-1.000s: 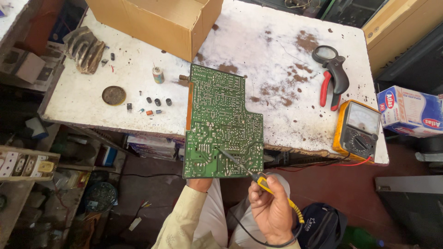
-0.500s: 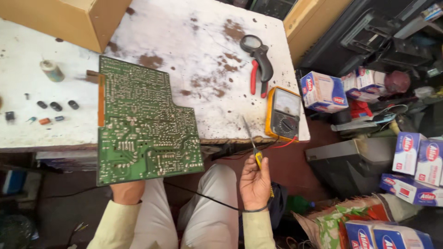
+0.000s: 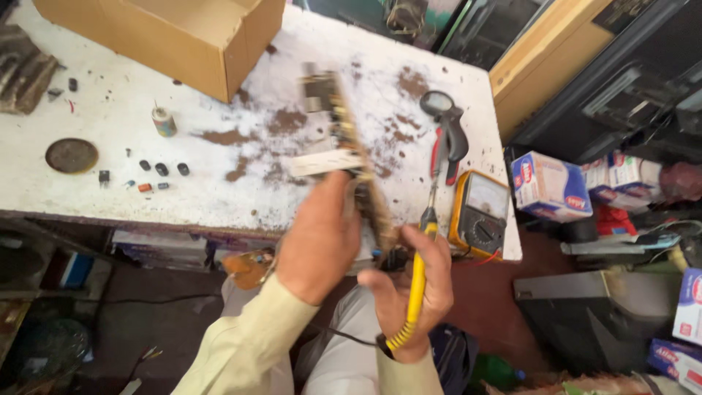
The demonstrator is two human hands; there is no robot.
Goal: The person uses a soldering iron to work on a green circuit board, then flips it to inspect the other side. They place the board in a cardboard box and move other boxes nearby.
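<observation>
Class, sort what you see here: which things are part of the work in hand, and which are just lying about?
In use:
left hand
circuit board, seen edge-on
right hand
yellow-handled soldering iron

Lying about:
cardboard box
meter
magnifying glass
red pliers
small parts
round tin lid

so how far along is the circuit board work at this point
Done so far: small loose parts lie on the white bench, and the yellow meter sits at its edge. In hand: the left hand holds the circuit board tilted edge-on, blurred, while the right hand grips a yellow-handled soldering iron. Left: the iron's tip is off the board, so any soldering appears not yet finished.
</observation>
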